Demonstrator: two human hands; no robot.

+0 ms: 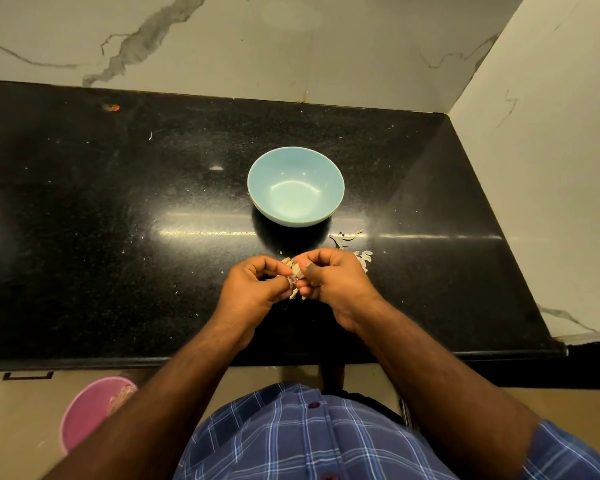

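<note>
L hand (253,285) + R hand (333,282) meet knuckle-to-knuckle just above tabletop (118,202), forearms converging in V, wrists approx level. Both w/ fingers curled, thumbs fwd, pinching garlic piece (295,271) between fingertips; papery skin sticks out below. Blue bowl (274,168) beyond hands, apart. Loose peels (364,259) just right of R hand. Pink bin (84,414) on floor, below L forearm.

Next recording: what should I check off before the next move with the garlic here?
1. Left hand grips the papery pale garlic piece: ok.
2. Right hand pinches the same piece: ok.
3. Skin fully off it: cannot tell, fingers hide it.
4. Round light-blue bowl upright, empty: ok.
5. Torn skin scraps lie on the black speckled counter, outside the bowl: ok.
</note>
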